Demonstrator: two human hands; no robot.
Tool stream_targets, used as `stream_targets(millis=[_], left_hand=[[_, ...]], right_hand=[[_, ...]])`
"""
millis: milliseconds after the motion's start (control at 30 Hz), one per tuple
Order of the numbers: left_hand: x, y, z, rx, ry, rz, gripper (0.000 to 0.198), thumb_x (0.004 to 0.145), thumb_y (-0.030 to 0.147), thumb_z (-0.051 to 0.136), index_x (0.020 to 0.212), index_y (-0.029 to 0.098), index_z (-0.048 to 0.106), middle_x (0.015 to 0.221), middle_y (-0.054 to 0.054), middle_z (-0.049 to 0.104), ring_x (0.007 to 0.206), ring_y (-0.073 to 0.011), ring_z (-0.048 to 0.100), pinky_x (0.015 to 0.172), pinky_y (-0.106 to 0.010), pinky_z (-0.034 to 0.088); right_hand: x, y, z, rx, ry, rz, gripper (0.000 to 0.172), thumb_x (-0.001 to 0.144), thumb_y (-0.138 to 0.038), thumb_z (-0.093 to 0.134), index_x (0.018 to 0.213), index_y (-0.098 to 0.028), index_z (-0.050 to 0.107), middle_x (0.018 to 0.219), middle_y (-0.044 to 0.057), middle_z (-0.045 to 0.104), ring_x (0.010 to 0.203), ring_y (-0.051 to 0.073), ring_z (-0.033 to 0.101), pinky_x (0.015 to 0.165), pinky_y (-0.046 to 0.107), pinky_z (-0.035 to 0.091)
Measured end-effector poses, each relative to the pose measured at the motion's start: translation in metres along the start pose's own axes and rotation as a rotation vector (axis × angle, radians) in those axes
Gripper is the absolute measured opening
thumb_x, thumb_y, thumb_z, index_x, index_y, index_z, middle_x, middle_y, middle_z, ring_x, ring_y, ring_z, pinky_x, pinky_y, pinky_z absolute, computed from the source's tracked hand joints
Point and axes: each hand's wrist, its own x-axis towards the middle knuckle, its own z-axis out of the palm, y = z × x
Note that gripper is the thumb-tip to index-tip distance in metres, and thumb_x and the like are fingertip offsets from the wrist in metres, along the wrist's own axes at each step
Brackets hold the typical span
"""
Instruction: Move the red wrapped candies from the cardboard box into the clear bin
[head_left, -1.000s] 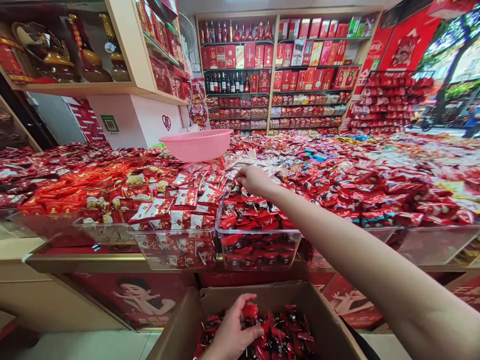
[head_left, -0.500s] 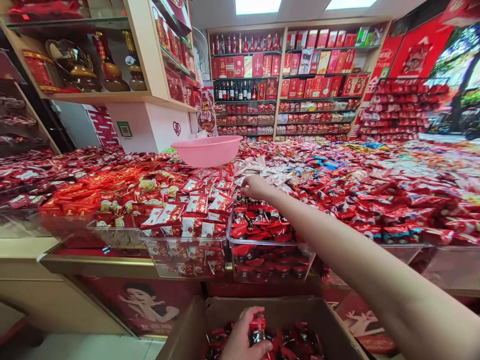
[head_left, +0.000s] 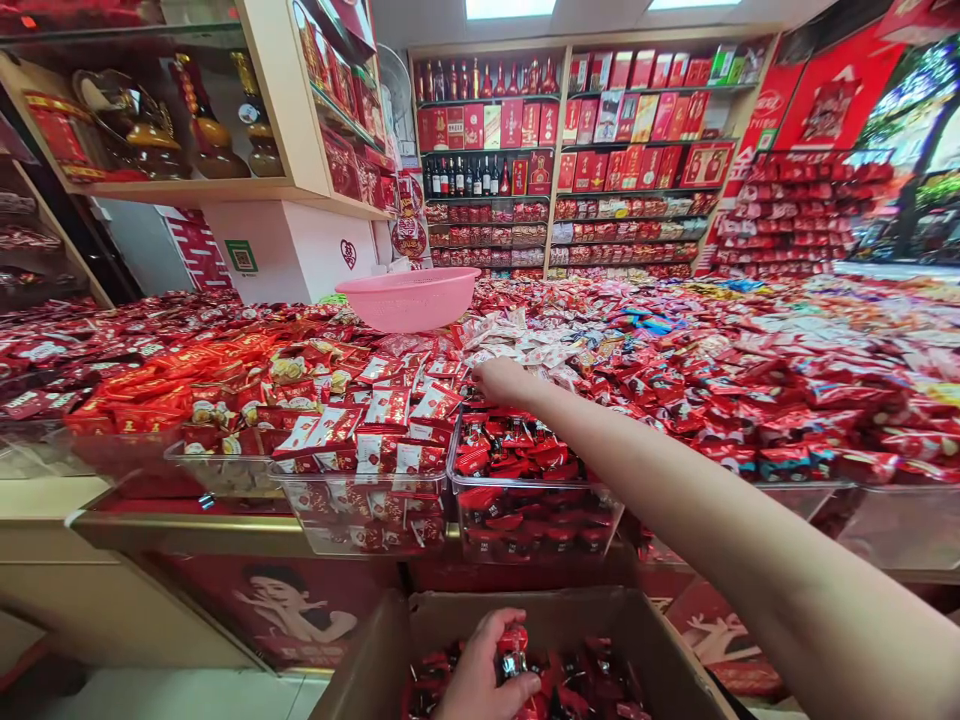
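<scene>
My left hand [head_left: 484, 672] is down in an open cardboard box [head_left: 435, 612], its fingers and thumb curled round a red wrapped candy [head_left: 513, 650]. More red and dark candies [head_left: 592, 680] lie loose beside it in the box. My right arm stretches over the counter. My right hand [head_left: 506, 382] is curled at the back of a clear bin [head_left: 536, 525] full of red and black wrapped candies [head_left: 517, 445]. Its fingertips point down and away, and whatever they hold is hidden. White-and-red packets [head_left: 390, 405] fill the bin just left of that hand.
A pink plastic basin [head_left: 409, 300] sits on the candies behind the bins. Heaps of red packets [head_left: 750, 410] spread to the right and orange-red ones [head_left: 165, 375] to the left. A wooden cabinet [head_left: 330, 195] overhangs the counter at left. Bottle shelves [head_left: 487, 100] line the back.
My right hand has dipped slightly lower and to the left at the back of the bin, its fingers more tucked in. My left hand stays round the candy in the box.
</scene>
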Motion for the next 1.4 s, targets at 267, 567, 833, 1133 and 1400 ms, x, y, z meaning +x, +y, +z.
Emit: stream_targets(millis=[267,567,833,1133,1400], left_hand=[[-0.001,0.001,0.0,0.056,-0.047,-0.017,0.049,0.056,0.014,0.057,0.103,0.022,0.05,0.109,-0.003,0.052,0.1,-0.0203,0.045,0.089,-0.031,0.03],[0.0,0.008,-0.003,0.056,-0.077,-0.075,0.05,0.055,0.012,0.056,0.103,0.023,0.05,0.109,-0.003,0.051,0.101,-0.0211,0.044,0.089,-0.031,0.03],[0.003,0.007,-0.003,0.071,-0.085,-0.051,0.05,0.053,0.011,0.057,0.101,0.022,0.051,0.108,-0.004,0.052,0.1,-0.0207,0.045,0.088,-0.031,0.031],[0.003,-0.005,-0.001,0.081,-0.073,0.03,0.047,0.054,0.012,0.057,0.1,0.024,0.051,0.103,-0.002,0.053,0.096,-0.0194,0.047,0.084,-0.028,0.034],[0.003,0.008,-0.002,0.137,-0.117,-0.044,0.041,0.056,0.013,0.055,0.096,0.022,0.052,0.099,-0.003,0.052,0.093,-0.0179,0.047,0.082,-0.026,0.034]], right_hand=[[0.005,-0.003,0.001,0.016,-0.059,-0.079,0.025,0.077,-0.024,0.04,0.092,-0.017,0.059,0.092,0.009,0.062,0.085,0.021,0.055,0.081,0.032,0.034],[-0.002,-0.002,-0.009,0.099,-0.06,-0.066,0.03,0.075,-0.03,0.044,0.101,-0.018,0.054,0.098,0.008,0.06,0.086,0.018,0.054,0.071,0.024,0.039],[0.012,0.001,-0.015,0.115,-0.035,0.027,0.027,0.067,-0.011,0.048,0.089,-0.017,0.062,0.084,0.004,0.065,0.073,0.015,0.057,0.061,0.019,0.04],[0.016,0.005,0.0,0.031,0.089,0.023,0.027,0.072,-0.015,0.042,0.092,-0.013,0.06,0.095,0.012,0.06,0.09,0.021,0.052,0.073,0.025,0.036],[0.011,-0.007,-0.003,0.041,-0.018,-0.067,0.028,0.077,-0.025,0.038,0.092,-0.015,0.06,0.091,0.009,0.063,0.083,0.02,0.055,0.07,0.025,0.038]])
